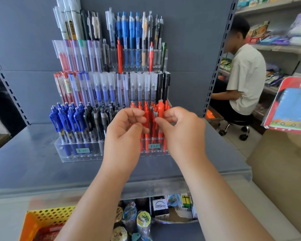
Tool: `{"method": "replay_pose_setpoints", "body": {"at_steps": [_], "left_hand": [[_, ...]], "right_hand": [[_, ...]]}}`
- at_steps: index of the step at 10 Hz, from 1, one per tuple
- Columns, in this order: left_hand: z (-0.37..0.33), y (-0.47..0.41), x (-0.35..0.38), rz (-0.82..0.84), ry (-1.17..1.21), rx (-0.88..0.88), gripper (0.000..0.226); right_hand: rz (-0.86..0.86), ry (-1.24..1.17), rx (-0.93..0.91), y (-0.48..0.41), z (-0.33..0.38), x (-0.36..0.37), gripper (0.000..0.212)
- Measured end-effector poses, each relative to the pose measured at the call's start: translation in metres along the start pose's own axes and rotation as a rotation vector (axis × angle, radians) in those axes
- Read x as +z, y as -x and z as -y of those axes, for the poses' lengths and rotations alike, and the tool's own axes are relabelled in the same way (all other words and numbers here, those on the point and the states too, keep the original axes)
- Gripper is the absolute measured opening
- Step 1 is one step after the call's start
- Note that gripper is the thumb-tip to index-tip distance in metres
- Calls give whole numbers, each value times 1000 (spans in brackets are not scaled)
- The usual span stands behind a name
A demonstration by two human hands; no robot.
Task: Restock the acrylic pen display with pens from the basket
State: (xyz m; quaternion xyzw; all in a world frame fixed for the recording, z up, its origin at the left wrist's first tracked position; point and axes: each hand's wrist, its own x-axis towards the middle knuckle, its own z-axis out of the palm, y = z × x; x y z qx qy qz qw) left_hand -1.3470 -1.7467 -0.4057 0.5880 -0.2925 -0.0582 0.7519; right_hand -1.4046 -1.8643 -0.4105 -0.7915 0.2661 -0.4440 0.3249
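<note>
One basket, yellow and orange with round holes, sits at the lower left edge under the person's left forearm. Something red lies in it, too blurred to count.

Two bare forearms reach up over the grey shelf to the display, which stands on the shelf against the back panel in four stepped tiers. The left hand and right hand meet at the right end of the front tier, among the red pens. Each hand has its fingers curled and its thumb and forefinger pinching a red pen standing upright in its slot. The hands hide much of the cluster, so the red pens cannot be counted.

To the left in the same tier stand blue pens, at least four clips showing, then black pens. Two price tags are stuck on the front wall. The top tier holds four blue pens in a row, and two single red ones stand lower.

One other person sits on one stool at right, facing away.
</note>
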Motion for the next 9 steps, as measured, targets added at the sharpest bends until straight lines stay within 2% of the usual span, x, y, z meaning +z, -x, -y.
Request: {"method": "replay_pose_setpoints", "body": {"at_steps": [3,4,9], "left_hand": [[-2,-1,-1,-17,-17,-10,32],[-2,0,-2,-14,-15,-9,33],[-1,-1,-4,-19,-61,-1,31]], "right_hand": [[12,103,42,9,2,5,16],[-39,86,32,9,4,4,13],[-13,51,13,11,11,-2,4]]}}
